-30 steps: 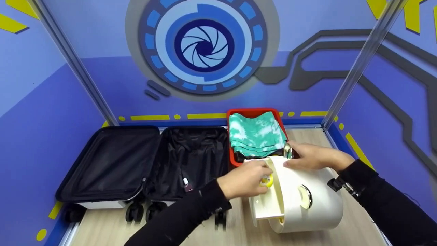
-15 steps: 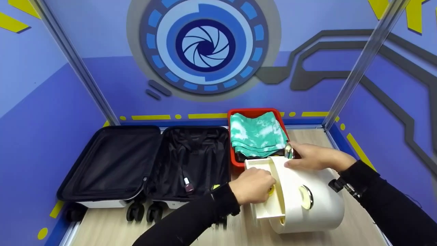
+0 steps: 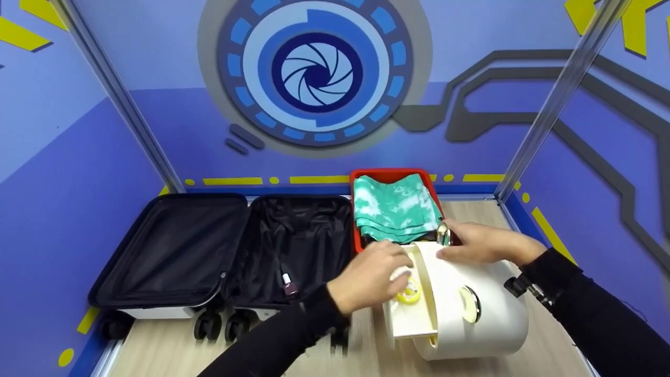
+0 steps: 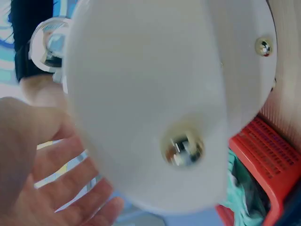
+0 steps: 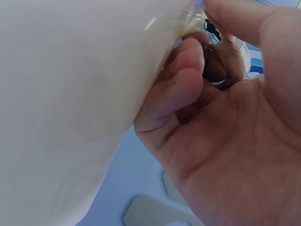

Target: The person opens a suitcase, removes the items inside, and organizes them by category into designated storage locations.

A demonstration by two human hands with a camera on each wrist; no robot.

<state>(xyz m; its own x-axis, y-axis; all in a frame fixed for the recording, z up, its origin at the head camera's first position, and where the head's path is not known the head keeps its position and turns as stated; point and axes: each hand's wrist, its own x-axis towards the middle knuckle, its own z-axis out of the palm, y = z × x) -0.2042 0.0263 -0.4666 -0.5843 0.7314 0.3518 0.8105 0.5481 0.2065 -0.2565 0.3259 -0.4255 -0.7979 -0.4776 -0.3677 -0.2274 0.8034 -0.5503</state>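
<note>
A glossy white rounded drawer box (image 3: 487, 324) stands at the right, its drawer (image 3: 413, 324) pulled out to the left. Inside the drawer lies a yellow ring, like a tape roll (image 3: 410, 294). My left hand (image 3: 369, 275) is over the drawer with its thumb close to the ring. In the left wrist view its fingers (image 4: 70, 183) are spread and loosely bent beside the drawer front (image 4: 150, 103), which hides part of them. My right hand (image 3: 479, 242) grips the box's rear top edge by a shiny round fitting (image 3: 444, 234), thumb on the white shell.
An open black-lined suitcase (image 3: 172, 251) lies at the left, with a dark nail polish bottle (image 3: 289, 286) in its right half. Behind the drawer box stands a red basket (image 3: 357, 238) holding folded green-and-white cloth (image 3: 395, 207). Panelled walls enclose the table (image 3: 366, 361).
My left hand dipped into the drawer around the yellow ring, then drew up and left; the ring now shows below its thumb. The right hand stayed on the box.
</note>
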